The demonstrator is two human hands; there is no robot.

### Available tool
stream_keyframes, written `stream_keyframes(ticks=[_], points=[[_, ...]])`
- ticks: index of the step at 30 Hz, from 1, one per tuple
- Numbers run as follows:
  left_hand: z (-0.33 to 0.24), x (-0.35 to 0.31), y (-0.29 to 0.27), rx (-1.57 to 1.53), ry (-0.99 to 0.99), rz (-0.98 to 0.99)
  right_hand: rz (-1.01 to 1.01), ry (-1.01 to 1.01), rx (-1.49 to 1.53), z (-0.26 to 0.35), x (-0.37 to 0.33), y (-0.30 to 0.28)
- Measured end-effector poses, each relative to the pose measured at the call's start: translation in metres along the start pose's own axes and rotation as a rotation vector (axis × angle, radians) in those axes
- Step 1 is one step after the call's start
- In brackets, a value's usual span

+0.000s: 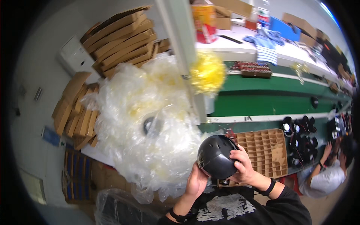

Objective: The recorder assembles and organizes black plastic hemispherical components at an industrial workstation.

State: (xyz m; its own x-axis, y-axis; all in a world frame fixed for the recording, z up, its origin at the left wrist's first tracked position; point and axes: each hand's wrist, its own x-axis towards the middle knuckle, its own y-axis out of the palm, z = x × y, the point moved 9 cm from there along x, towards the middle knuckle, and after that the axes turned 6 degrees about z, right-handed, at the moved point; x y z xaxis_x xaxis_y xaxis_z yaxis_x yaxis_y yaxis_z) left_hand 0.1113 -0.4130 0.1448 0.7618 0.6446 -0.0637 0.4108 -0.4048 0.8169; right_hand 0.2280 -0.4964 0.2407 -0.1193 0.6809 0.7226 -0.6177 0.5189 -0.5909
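A glossy black dome-shaped shell (pixel 217 157) with small slots near its top is held up in front of my chest. My left hand (pixel 197 180) grips its lower left edge, the fingers partly hidden behind it. Wrapped over its right side are the fingers of my right hand (pixel 243 165). What lies inside or under the shell is hidden. Just beyond it, to the right, lies a cardboard divider tray (pixel 258 148) with many small cells. Left of my hands rises a big heap of clear plastic bags (pixel 146 101), with a dark round thing (pixel 150 125) showing among them.
Black round parts with wires (pixel 302 138) stand on the green bench (pixel 243 103) at the right. A co-worker (pixel 326 176) sits beyond them. Stacked flat cartons (pixel 120 41) lean at the far left. A white shelf (pixel 232 43) and a post (pixel 180 48) rise over the bench.
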Motion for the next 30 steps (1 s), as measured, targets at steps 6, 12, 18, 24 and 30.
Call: stream_keyframes(ticks=[6, 12, 18, 24, 30], points=[[0.046, 0.042, 0.030, 0.151, -0.110, -0.135, 0.040, 0.136, -0.197, -0.001, -0.068, -0.027], [0.053, 0.059, 0.079, 0.795, 0.143, 0.121, -0.141, 0.572, -0.102, -0.020, -0.070, -0.100], [0.063, 0.060, 0.106, 0.780, 0.105, 0.167, -0.062, 0.479, -0.093, -0.026, -0.055, -0.104], [0.054, 0.063, 0.075, 0.732, 0.119, 0.082, 0.184, 0.259, -0.198, -0.011, -0.041, -0.062], [0.018, 0.078, -0.006, 0.651, 0.218, -0.291, 0.425, -0.094, 0.326, 0.046, -0.025, -0.003]])
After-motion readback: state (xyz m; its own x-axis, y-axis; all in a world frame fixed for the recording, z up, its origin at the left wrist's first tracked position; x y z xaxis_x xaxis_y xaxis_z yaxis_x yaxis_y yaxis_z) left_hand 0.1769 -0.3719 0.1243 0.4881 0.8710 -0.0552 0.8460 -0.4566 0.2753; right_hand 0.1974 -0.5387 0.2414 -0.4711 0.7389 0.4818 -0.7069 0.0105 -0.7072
